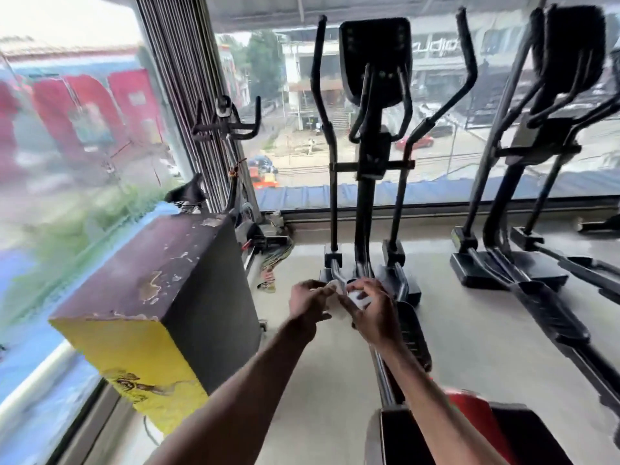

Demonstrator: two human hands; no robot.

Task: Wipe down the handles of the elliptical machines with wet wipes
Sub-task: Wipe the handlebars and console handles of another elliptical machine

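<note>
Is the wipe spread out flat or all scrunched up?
Scrunched up: the wipe shows only as small crumpled white bits between the left hand and right hand.

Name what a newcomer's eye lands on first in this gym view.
First come the two hands low in the middle: the left hand and right hand pinch a white wet wipe between them. Just beyond stands a black elliptical machine against the big window, with a second elliptical to its right. At left, a worn box with a purple top and yellow end sits by the glass.
</note>
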